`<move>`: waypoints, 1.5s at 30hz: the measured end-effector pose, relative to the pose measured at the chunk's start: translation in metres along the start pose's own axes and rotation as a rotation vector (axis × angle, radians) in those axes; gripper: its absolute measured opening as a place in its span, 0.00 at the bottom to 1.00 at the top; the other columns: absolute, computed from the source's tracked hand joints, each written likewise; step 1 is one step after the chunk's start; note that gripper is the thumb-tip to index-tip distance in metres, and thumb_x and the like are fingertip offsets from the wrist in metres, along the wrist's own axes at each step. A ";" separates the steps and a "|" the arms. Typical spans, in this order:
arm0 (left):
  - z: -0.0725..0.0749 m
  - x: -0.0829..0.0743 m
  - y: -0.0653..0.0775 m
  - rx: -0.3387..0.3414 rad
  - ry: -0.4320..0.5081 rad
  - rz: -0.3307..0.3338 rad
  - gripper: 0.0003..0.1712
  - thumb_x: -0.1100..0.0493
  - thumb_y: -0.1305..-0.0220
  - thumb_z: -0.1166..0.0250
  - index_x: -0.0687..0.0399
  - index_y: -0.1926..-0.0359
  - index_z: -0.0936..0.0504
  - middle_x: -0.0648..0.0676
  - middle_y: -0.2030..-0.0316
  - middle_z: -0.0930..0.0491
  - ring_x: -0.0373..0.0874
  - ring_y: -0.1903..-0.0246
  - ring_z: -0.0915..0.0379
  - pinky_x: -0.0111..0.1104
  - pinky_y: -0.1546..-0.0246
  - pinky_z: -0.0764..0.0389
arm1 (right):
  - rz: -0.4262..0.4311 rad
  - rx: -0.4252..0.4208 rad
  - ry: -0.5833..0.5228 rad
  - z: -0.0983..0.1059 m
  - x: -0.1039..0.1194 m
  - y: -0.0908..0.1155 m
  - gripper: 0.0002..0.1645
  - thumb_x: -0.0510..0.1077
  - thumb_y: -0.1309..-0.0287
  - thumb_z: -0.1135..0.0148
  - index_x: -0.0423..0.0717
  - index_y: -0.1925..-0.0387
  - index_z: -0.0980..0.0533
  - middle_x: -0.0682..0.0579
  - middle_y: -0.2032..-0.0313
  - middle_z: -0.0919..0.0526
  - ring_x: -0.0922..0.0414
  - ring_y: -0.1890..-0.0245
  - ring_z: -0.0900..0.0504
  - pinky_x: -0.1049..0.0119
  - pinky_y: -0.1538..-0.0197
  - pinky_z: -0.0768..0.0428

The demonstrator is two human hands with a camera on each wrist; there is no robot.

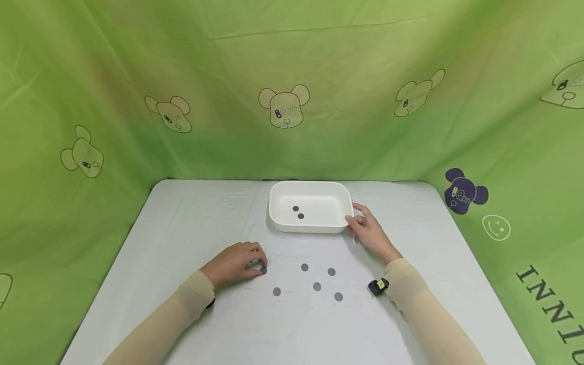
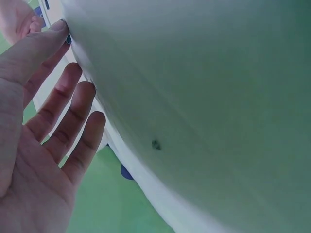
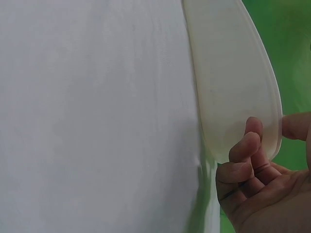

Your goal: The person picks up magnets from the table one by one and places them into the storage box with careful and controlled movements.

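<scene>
My left hand (image 1: 237, 263) is at the table's left-centre, thumb and index finger pinching a small dark grey disc (image 1: 263, 271). In the left wrist view the disc's dark edge (image 2: 69, 39) shows between thumb and fingertip, while the other fingers (image 2: 87, 141) stay loosely bent. A white rectangular tray (image 1: 312, 228) stands near the table's back edge. Two similar discs (image 1: 300, 216) lie inside it, left of its middle. My right hand (image 1: 368, 233) grips the tray's right end, thumb on one side of the wall and fingers on the other, as the right wrist view also shows.
Several more dark discs (image 1: 317, 286) lie scattered on the white-covered table (image 1: 255, 334), in front of the tray and between the hands. A green cloth (image 1: 219, 101) with bear prints hangs behind the table and along both sides. Each forearm wears a dark wrist strap (image 1: 377, 287).
</scene>
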State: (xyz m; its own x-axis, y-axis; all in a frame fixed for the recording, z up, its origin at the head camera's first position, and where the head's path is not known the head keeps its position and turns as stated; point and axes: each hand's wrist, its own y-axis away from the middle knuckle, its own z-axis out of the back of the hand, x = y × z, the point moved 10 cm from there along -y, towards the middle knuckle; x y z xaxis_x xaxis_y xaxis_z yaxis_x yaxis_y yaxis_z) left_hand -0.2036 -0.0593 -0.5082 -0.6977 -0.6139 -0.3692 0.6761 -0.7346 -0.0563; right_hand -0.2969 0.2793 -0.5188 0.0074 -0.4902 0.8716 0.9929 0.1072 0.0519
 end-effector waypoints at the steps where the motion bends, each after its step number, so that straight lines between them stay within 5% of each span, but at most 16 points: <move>1: 0.001 -0.001 0.000 -0.002 -0.008 -0.005 0.09 0.56 0.33 0.22 0.41 0.55 0.12 0.41 0.53 0.18 0.39 0.54 0.21 0.39 0.46 0.21 | -0.001 0.000 -0.002 0.000 0.000 0.000 0.41 0.56 0.17 0.43 0.41 0.17 0.44 0.46 0.69 0.19 0.56 0.69 0.23 0.66 0.60 0.25; 8: 0.002 -0.008 -0.001 0.002 -0.062 -0.017 0.08 0.57 0.32 0.24 0.42 0.55 0.13 0.43 0.55 0.17 0.40 0.56 0.21 0.39 0.49 0.20 | 0.004 0.009 -0.015 0.000 0.001 -0.001 0.44 0.58 0.18 0.44 0.40 0.17 0.46 0.42 0.68 0.18 0.57 0.69 0.22 0.66 0.61 0.25; 30: -0.004 -0.020 0.000 0.006 -0.002 -0.039 0.13 0.67 0.33 0.30 0.43 0.57 0.18 0.40 0.61 0.19 0.34 0.66 0.27 0.35 0.54 0.21 | 0.006 0.015 -0.009 -0.001 0.000 -0.001 0.44 0.57 0.18 0.43 0.40 0.16 0.47 0.41 0.66 0.17 0.57 0.69 0.22 0.65 0.60 0.25; 45: -0.008 -0.021 0.001 0.034 0.019 -0.027 0.10 0.65 0.30 0.31 0.43 0.56 0.17 0.37 0.67 0.24 0.32 0.67 0.31 0.32 0.55 0.23 | -0.007 0.013 -0.015 -0.001 -0.001 -0.001 0.42 0.55 0.18 0.43 0.40 0.17 0.46 0.42 0.66 0.16 0.57 0.69 0.22 0.67 0.61 0.25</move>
State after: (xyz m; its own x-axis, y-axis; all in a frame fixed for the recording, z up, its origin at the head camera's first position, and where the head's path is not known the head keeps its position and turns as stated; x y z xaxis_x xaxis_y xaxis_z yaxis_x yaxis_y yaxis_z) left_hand -0.1865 -0.0448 -0.5084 -0.7107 -0.5886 -0.3853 0.6486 -0.7603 -0.0350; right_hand -0.2973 0.2786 -0.5198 -0.0013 -0.4780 0.8784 0.9913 0.1148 0.0639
